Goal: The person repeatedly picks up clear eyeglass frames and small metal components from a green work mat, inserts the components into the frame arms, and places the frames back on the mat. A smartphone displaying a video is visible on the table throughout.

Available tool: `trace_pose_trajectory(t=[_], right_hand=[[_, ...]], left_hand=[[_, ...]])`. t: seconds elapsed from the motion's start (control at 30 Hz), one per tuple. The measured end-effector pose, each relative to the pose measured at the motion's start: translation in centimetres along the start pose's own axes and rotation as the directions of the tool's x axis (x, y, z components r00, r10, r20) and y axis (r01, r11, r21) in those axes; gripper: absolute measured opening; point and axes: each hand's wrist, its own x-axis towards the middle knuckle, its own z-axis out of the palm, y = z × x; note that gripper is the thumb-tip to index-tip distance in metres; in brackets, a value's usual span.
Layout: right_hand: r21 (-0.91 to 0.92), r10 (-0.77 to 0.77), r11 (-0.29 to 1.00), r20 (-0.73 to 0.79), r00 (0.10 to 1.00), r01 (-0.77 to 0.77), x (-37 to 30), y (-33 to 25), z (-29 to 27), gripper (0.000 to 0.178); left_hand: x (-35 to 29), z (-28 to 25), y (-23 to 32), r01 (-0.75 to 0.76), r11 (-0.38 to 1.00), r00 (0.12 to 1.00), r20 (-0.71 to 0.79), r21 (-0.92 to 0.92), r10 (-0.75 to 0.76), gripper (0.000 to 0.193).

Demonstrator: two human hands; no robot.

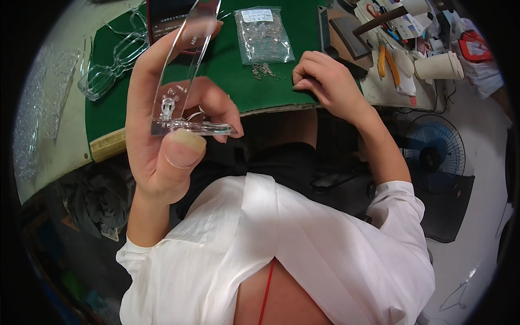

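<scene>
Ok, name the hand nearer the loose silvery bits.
Right: the right hand is just right of the loose silvery bits; the left hand is raised farther off, to their left.

Table (66, 149) | green mat (271, 93) | on mat: clear bag (264, 42), metal bits (264, 71), clear frames (112, 71)

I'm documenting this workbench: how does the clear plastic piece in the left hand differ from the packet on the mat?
The clear plastic piece is held up in the left hand, while the packet lies on the green mat. The piece has a long, narrow arm; the packet is broad and roughly rectangular, with a white label. Both are see-through.
</scene>
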Motion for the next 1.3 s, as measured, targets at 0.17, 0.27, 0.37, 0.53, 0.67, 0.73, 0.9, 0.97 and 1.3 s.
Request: trace_pose_trajectory(t=[0.17,0.27,0.37,0.53,0.67,0.73,0.9,0.97,1.3], right_hand=[[0.009,0.065,0.998,-0.109,0.992,-0.064,0.6,-0.3,0.6,0.011],[-0.032,0.072,0.997,-0.132,0.989,-0.077,1.3,-0.7,1.0,0.011],[-0.051,0.023,0.998,-0.141,0.99,-0.03,1.5,-1.4,1.3,0.01],[-0.108,-0.055,0.993,-0.155,0.986,0.039,1.7,-1.7,1.8,0.012],[-0.146,-0.084,0.987,-0.149,0.985,0.062,1.7,-1.8,2.0,0.012],[-0.152,-0.091,0.986,-0.15,0.984,0.068,1.7,-1.8,2.0,0.012],[-0.197,-0.108,0.977,-0.16,0.981,0.076,1.6,-1.9,2.2,0.012],[-0.205,-0.108,0.976,-0.13,0.986,0.08,1.4,-2.2,2.2,0.011],[0.133,-0.271,0.924,-0.433,0.86,0.358,2.1,-5.8,-4.3,0.011]], left_hand=[[0.2,0.4,0.2,-0.016,1.0,1.0,-0.023,-0.002,0.016,0.094],[0.1,0.2,0.3,-0.017,1.0,1.0,-0.008,0.014,0.017,0.095],[0.1,0.1,0.3,0.0,0.999,1.0,-0.01,0.035,0.001,0.096],[0.1,0.1,0.8,0.051,0.999,0.998,0.027,0.005,-0.052,0.097],[0.0,0.0,0.6,0.039,0.999,0.999,0.026,0.01,-0.039,0.096],[0.1,0.1,0.6,0.021,1.0,1.0,0.022,0.002,-0.021,0.097],[0.2,0.1,0.3,-0.011,0.999,0.999,0.046,-0.053,0.014,0.095],[0.3,0.4,0.2,-0.043,0.996,0.998,0.045,-0.08,0.047,0.095],[2.1,3.3,-1.4,-0.021,0.999,0.906,0.422,0.029,0.007,0.069]])
